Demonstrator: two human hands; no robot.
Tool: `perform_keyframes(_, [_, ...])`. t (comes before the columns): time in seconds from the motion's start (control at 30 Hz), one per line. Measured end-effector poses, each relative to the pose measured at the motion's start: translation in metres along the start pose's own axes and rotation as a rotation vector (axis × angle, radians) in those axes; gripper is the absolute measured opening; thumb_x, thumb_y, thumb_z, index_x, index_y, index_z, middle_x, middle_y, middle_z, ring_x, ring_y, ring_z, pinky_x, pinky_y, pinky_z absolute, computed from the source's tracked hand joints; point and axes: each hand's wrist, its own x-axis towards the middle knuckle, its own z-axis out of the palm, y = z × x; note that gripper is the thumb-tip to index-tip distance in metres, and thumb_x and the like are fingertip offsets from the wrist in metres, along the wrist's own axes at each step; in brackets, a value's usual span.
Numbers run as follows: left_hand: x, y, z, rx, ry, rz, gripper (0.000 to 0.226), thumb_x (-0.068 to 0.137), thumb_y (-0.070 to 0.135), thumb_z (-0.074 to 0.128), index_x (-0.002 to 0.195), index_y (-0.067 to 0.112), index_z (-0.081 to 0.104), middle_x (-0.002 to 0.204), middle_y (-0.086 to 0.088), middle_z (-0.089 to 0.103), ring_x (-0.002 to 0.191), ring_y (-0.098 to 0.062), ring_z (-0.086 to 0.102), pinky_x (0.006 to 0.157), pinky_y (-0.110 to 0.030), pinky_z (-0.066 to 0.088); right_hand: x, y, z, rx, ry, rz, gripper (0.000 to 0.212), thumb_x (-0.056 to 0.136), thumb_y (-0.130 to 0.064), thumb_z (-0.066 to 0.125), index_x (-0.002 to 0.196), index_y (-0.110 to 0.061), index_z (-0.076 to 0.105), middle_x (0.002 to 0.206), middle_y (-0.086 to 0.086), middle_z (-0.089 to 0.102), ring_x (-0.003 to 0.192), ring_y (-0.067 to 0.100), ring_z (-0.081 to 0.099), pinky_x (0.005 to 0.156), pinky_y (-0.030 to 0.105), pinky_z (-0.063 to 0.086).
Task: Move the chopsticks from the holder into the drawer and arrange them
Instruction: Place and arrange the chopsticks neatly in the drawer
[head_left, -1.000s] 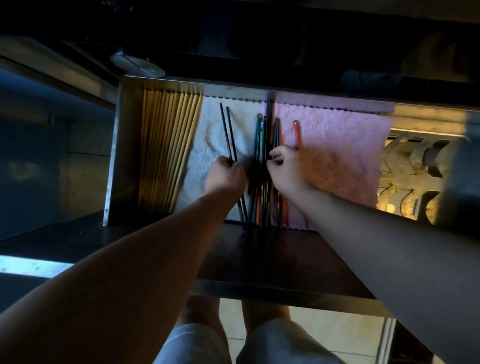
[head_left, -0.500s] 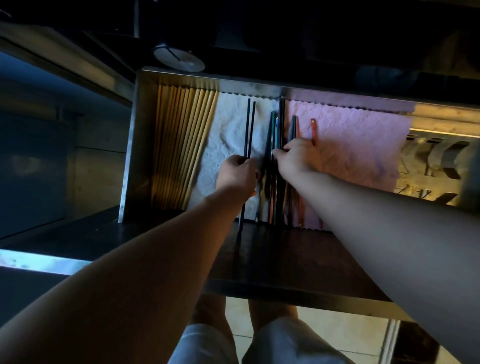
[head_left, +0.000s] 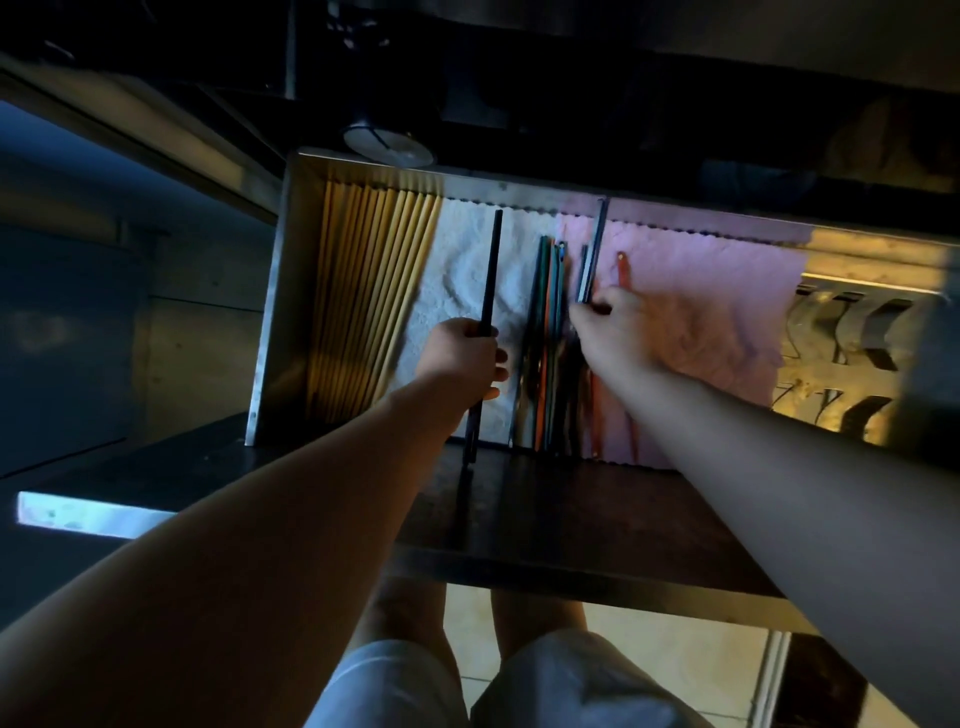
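Stainless steel is forming the walls of the open drawer (head_left: 270, 322), and two cloths are lining its floor: a white cloth (head_left: 457, 270) with a bumpy weave and a pink cloth (head_left: 701, 301) with a quilted look.

The left hand (head_left: 460, 353) is curling its fingers round thin black chopsticks (head_left: 491, 270). These straight, matte sticks are running from below the fist to well beyond it over the white cloth, and their near ends are overhanging the drawer's front edge.

Left of that hand, pale yellow wooden chopsticks (head_left: 369, 291) are lying side by side in a tight, slightly fanned row against the drawer wall. Between the two hands, a bundle of coloured chopsticks (head_left: 548, 312), green, teal and orange, is lying lengthwise where the cloths meet.

The right hand (head_left: 613, 332) is pinching dark grey chopsticks (head_left: 592, 254) near their lower part, and their far ends are reaching toward the back wall. Just beyond its knuckles, an orange chopstick (head_left: 623, 267) is showing on the pink cloth.

Farther right of that hand, curved metal pieces (head_left: 852, 332) are sitting in a neighbouring compartment, too blurred to name. Beyond the left hand, behind the drawer, a round container (head_left: 387, 143) is standing in shadow. Below both wrists, the dark bench (head_left: 571, 509) is stretching across.
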Motion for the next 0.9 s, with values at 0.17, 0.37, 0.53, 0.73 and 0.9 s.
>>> perform_keyframes(0.17, [0.003,0.001,-0.018,0.075,0.031,0.023,0.026,0.098,0.001,0.047,0.118,0.009,0.061,0.092,-0.005,0.07,0.079,-0.015,0.068,0.075,-0.035,0.059,-0.011,-0.016,-0.001,-0.048,0.0,-0.104,0.028,0.089,-0.03,0.06,0.065,-0.016,0.054,0.071,0.002,0.055,0.06,0.016,0.053,0.045,0.019,0.034])
perform_keyframes(0.37, [0.02,-0.001,-0.047,0.233,0.108,0.064,0.019,0.092,0.009,0.063,0.108,0.016,0.068,0.103,-0.002,0.072,0.089,-0.016,0.069,0.078,-0.036,0.06,-0.023,-0.05,0.021,-0.018,-0.07,-0.069,0.026,0.088,-0.046,0.057,0.075,-0.024,0.064,0.071,0.002,0.066,0.075,0.023,0.066,0.067,0.018,0.053])
perform_keyframes(0.53, [0.034,-0.004,-0.075,0.399,0.128,0.148,0.019,0.091,0.016,0.065,0.108,0.02,0.071,0.096,-0.003,0.072,0.086,-0.018,0.069,0.058,-0.026,0.053,-0.024,-0.075,0.057,0.038,-0.076,0.012,0.027,0.089,-0.028,0.064,0.086,-0.002,0.069,0.074,0.013,0.066,0.068,0.021,0.064,0.067,0.034,0.054])
perform_keyframes(0.73, [0.05,-0.008,-0.094,0.568,0.084,0.204,0.018,0.088,0.023,0.07,0.105,0.02,0.072,0.094,-0.001,0.071,0.082,-0.017,0.066,0.056,-0.024,0.05,-0.02,-0.089,0.093,0.068,-0.066,0.185,0.031,0.088,-0.03,0.067,0.111,-0.009,0.069,0.11,0.011,0.071,0.098,0.026,0.069,0.087,0.034,0.056])
perform_keyframes(0.9, [0.057,-0.011,-0.101,0.614,0.058,0.254,0.019,0.089,0.021,0.067,0.107,0.018,0.071,0.088,0.0,0.067,0.073,-0.014,0.061,0.052,-0.024,0.045,-0.018,-0.098,0.108,0.036,-0.057,0.206,0.032,0.09,-0.03,0.065,0.113,-0.009,0.068,0.117,0.009,0.068,0.103,0.025,0.066,0.083,0.028,0.051])
